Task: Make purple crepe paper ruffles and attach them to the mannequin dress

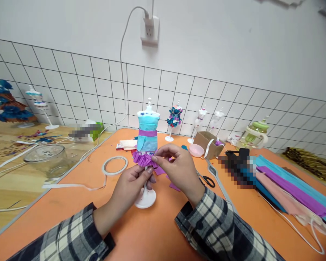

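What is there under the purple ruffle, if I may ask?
Below the ruffle, the left hand is at the pole, with the white base lower down. The hand hides part of the pole; what the folds cover cannot be seen.

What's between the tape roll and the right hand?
In the head view, the turquoise-wrapped dress form with its purple ruffle stands between them; the left hand holds it just below the ruffle.
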{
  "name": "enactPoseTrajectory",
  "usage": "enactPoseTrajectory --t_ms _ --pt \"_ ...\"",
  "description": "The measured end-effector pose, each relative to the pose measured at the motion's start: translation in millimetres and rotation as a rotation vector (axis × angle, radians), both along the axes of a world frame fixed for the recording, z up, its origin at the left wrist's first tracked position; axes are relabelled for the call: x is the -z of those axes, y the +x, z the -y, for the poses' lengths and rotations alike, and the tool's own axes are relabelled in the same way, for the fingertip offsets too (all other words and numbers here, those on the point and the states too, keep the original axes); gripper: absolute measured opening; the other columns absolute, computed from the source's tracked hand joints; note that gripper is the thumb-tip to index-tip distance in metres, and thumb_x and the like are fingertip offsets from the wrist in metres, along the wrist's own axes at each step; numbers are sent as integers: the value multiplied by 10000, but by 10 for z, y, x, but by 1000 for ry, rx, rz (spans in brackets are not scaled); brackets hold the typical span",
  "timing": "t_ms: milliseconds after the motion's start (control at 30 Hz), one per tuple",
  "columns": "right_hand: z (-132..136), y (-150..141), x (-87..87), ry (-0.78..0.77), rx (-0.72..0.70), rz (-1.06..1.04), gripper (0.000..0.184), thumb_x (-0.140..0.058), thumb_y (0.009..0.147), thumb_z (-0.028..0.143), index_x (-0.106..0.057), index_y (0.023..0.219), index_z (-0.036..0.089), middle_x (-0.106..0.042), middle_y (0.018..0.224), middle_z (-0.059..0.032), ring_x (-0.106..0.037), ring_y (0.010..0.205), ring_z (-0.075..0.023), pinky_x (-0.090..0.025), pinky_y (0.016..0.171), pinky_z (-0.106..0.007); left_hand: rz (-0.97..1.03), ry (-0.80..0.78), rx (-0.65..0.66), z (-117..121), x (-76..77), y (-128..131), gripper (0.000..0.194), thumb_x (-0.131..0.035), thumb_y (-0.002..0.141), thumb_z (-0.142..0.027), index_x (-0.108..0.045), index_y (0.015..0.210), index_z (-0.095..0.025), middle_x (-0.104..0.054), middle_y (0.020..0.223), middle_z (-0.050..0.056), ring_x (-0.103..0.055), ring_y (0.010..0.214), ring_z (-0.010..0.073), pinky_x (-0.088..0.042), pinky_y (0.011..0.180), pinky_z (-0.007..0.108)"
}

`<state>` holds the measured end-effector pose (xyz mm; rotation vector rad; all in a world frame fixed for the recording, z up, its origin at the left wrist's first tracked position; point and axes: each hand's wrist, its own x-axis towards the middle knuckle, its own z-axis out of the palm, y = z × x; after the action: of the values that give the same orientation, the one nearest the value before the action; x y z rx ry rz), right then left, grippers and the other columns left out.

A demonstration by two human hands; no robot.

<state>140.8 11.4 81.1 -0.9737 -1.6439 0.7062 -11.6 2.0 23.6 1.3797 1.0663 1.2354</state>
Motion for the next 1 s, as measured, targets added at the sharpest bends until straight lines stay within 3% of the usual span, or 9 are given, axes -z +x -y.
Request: enactPoseTrajectory --t_ms 700,1000 --pt "19 -87 86 -40 -14 -224 82 -709 771 243 -645 758 193 -677 726 6 -635 612 -129 -532 546 -238 51 -44 10 27 -9 -6 385 -686 733 -531 -628 641 -162 -638 585 25 -552 471 125 -441 477 233" --pt "12 -63 82 -46 -4 -180 100 -711 763 259 -640 742 191 -690 721 -1 -653 625 -140 -542 571 -249 39 -36 4 20 -13 -10 363 -690 713 -522 -614 652 -173 -622 550 7 -524 448 117 -432 461 232"
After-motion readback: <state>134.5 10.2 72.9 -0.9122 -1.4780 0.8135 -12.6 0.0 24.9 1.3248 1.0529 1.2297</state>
